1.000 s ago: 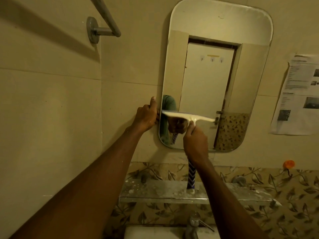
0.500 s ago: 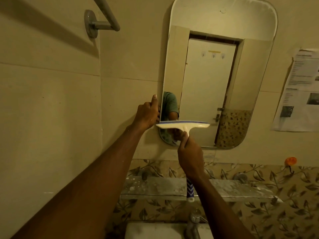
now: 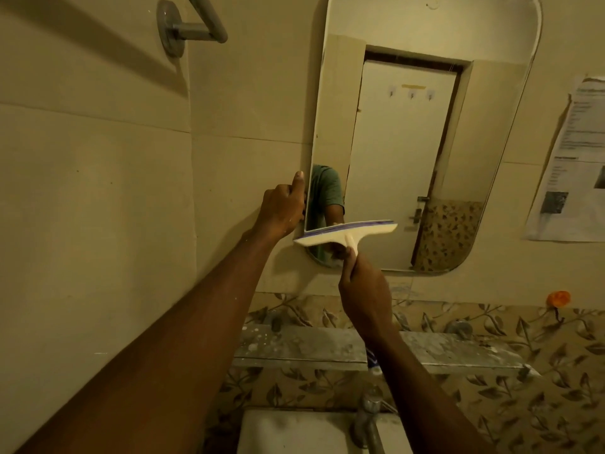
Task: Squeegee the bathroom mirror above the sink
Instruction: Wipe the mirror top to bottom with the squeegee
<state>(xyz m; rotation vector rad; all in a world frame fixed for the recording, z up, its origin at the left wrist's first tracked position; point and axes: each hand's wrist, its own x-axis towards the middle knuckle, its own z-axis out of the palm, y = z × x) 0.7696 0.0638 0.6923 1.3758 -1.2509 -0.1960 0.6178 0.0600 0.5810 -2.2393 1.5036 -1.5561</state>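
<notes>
A tall rounded mirror [image 3: 409,132] hangs on the beige tiled wall and reflects a white door. My left hand [image 3: 283,208] grips the mirror's left edge near the bottom, thumb up along the rim. My right hand [image 3: 363,293] holds the handle of a white squeegee [image 3: 347,233] with a blue-edged blade. The blade lies across the mirror's lower left corner, tilted, its left end past the mirror's edge. I cannot tell whether the blade touches the glass. Below, a white sink [image 3: 294,434] shows at the bottom edge.
A dusty glass shelf [image 3: 294,347] runs under the mirror above a metal tap [image 3: 368,417]. A grey towel bar [image 3: 193,24] juts out at the upper left. A printed paper [image 3: 573,165] hangs on the right wall, with an orange hook [image 3: 558,298] below it.
The squeegee has come down the mirror from mid-height to the lower left corner and tilted away from flat. My left hand has stayed on the mirror's edge.
</notes>
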